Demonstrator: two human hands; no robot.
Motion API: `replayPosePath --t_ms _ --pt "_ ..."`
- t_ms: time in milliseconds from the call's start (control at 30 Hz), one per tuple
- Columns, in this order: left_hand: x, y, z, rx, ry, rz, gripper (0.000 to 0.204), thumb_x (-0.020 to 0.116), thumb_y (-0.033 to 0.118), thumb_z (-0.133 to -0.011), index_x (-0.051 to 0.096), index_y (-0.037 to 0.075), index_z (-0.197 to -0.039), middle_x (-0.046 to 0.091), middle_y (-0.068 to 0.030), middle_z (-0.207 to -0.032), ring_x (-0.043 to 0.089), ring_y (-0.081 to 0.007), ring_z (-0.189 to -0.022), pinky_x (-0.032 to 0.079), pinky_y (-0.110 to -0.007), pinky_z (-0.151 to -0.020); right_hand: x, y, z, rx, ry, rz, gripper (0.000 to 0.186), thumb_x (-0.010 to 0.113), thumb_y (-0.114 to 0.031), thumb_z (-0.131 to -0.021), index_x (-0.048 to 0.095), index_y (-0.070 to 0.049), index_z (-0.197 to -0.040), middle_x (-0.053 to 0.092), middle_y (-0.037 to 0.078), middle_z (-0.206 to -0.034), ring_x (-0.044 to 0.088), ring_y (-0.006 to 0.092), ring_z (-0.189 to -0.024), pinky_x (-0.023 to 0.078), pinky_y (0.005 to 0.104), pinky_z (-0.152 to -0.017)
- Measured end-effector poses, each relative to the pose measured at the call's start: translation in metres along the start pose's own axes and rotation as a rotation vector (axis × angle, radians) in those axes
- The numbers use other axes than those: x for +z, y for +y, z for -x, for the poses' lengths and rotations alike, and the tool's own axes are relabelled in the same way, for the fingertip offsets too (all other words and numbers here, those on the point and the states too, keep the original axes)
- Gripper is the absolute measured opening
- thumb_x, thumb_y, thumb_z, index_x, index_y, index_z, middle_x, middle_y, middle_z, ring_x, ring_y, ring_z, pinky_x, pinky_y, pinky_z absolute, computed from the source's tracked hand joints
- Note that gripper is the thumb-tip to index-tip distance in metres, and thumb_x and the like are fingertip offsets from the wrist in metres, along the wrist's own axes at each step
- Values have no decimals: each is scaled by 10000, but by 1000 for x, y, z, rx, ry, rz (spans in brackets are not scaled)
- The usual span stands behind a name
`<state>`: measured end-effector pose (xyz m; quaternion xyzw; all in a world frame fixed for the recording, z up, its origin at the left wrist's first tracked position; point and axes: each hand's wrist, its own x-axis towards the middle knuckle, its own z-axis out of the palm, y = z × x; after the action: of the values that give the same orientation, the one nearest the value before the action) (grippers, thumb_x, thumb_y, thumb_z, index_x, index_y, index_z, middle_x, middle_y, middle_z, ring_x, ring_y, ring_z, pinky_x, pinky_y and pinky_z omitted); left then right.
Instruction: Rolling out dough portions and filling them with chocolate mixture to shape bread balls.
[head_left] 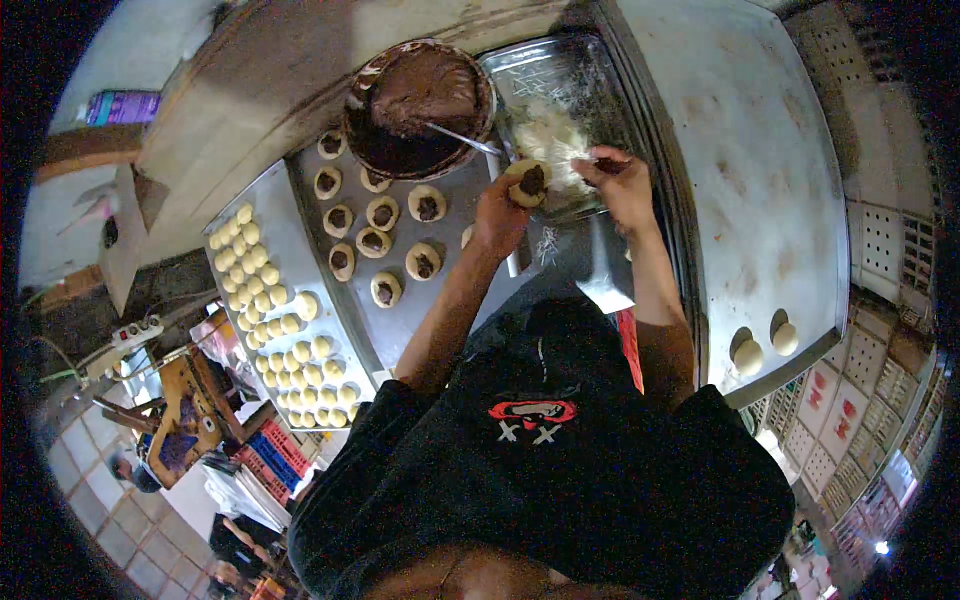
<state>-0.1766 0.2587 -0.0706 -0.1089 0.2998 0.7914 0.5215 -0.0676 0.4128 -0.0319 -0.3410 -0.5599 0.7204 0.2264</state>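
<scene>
Gripping one brown-topped dough round (527,185): left hand (502,214); pinching white shreds (574,160): right hand (622,188); one bowl (361,140).

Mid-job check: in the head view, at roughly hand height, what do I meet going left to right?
Small pale dough balls → dough rounds with dark filling → left hand → the filled dough piece it holds → right hand → large metal tray.

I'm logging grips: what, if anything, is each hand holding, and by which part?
The left hand holds a filled dough round by its near-left edge; the right hand pinches white shreds, though where along them is unclear.
</scene>
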Motion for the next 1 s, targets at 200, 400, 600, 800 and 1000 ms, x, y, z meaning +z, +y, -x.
replayPosePath --t_ms 200,400,600,800,1000 --pt "27 -1 -11 186 22 -868 310 502 235 -955 541 19 -1174 609 -76 -1078 586 -198 -952 481 -334 -849 26 10 12 -305 59 611 266 560 -148 -883 663 -3 -1081 690 177 -1017 670 300 -965 525 364 -851" --pt "39 4 -12 343 68 -1064 324 563 220 -941 544 24 -1199 627 -56 -1050 575 -143 -924 463 -285 -821 41 18 8 -462 63 724 344 610 -64 -783 645 -15 -1121 687 158 -1038 663 284 -976 528 342 -860" --pt "48 22 3 124 76 -743 289 542 106 -941 530 21 -1217 629 -69 -1059 590 -147 -929 485 -280 -821 8 12 -16 29 -123 349 320 689 -60 -812 656 -32 -1129 684 61 -1014 642 159 -892 509 289 -783" --pt "28 19 -8 125 -95 -713 305 519 49 -929 516 25 -1233 628 -78 -1056 617 -183 -936 520 -285 -787 8 6 -3 36 -183 222 233 747 -104 -789 701 12 -987 713 88 -873 660 157 -777 526 277 -725" --pt "30 5 -9 111 -26 -876 339 510 64 -921 514 13 -1257 617 -101 -1138 601 -203 -1005 488 -299 -857 37 -2 20 -382 13 890 384 783 -111 -681 688 -12 -1040 669 156 -1017 671 285 -881 539 327 -772"
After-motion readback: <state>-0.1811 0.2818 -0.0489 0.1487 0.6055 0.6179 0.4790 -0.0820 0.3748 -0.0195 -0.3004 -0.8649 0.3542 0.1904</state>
